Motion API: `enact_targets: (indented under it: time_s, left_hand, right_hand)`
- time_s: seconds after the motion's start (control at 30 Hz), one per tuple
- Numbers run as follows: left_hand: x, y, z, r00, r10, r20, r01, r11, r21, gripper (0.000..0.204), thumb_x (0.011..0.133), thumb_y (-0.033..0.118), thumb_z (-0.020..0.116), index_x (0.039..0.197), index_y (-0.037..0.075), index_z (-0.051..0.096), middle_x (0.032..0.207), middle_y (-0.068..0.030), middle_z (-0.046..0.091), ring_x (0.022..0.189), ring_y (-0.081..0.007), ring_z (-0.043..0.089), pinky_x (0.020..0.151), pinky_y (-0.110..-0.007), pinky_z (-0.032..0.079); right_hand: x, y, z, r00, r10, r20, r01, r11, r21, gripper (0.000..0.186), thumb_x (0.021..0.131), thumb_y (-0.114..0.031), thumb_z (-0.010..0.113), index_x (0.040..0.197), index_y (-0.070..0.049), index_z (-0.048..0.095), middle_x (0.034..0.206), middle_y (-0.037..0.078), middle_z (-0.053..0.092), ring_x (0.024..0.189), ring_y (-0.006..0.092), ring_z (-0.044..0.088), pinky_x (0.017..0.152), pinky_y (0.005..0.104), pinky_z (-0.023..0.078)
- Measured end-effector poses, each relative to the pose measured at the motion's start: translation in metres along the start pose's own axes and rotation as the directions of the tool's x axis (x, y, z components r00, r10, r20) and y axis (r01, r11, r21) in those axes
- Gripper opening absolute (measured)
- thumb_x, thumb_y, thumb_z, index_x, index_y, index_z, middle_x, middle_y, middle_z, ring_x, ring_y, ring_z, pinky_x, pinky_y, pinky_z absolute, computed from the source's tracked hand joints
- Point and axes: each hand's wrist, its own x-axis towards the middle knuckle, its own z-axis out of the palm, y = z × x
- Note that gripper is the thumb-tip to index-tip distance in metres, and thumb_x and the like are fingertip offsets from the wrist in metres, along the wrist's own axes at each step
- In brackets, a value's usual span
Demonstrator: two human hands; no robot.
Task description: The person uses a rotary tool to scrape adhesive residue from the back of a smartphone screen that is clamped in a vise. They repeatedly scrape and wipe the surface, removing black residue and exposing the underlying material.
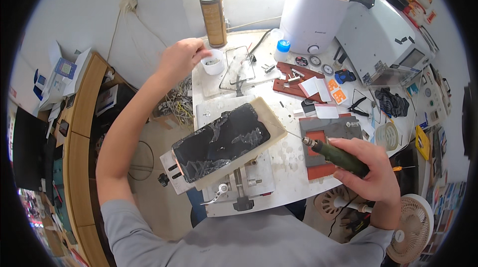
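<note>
Head view, with clock directions read from the phone [221, 142] at the centre of the dial and 12 o'clock pointing away from my body. The phone, its dark face partly covered by ragged grey patches, lies aslant along the 8-to-2 o'clock line on a cream pad [273, 121]. Beneath them, a metal clamping stand [239, 182] shows toward 6 o'clock on the white counter [286, 167]. My hands are well apart. At 3 o'clock, my right hand [377, 167] is wrapped around a green-handled tool [342, 158], whose thin shaft points to 10 o'clock, toward the phone; I cannot tell whether its tip makes contact. At 11 o'clock, my left hand [182, 57] has its fingers at the rim of a white cup [214, 68]; whether they pinch anything I cannot tell. A spray can [214, 22] stands beyond the cup at 12 o'clock. A blue-capped bottle [282, 50] and a white cylindrical appliance [312, 18] stand at 1 o'clock, a red-brown fixture [283, 85] lies at 2, and a white fan [412, 227] occupies 4.
</note>
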Motion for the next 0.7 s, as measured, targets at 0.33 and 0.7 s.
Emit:
enact_targets:
  time_s: [0.33,0.7]
  left_hand:
    - [-0.143,0.024,-0.080,0.922,-0.290,0.256,0.387,0.701,-0.599,0.024,0.107,0.016,0.057,0.105,-0.003,0.072,0.085,-0.0025,0.066,0.078,-0.0106,0.060,0.068,-0.029,0.049]
    - [-0.275,0.087,-0.106,0.922,-0.326,0.211,0.388,0.792,-0.472,0.027,0.079,0.001,0.087,0.103,-0.003,0.076,0.091,-0.0106,0.079,0.083,-0.0199,0.077,0.076,-0.030,0.059]
  right_hand:
    - [-0.010,0.011,0.000,0.995,-0.003,-0.099,-0.008,0.994,-0.109,0.061,0.082,-0.003,0.082,0.141,-0.003,0.067,0.089,0.008,0.066,0.069,0.0187,0.058,0.059,0.0300,0.045]
    - [0.009,0.008,0.008,0.991,-0.057,-0.121,0.031,0.977,-0.210,0.063,0.082,-0.001,0.079,0.143,-0.009,0.066,0.093,0.006,0.066,0.067,0.0190,0.057,0.059,0.0317,0.047]
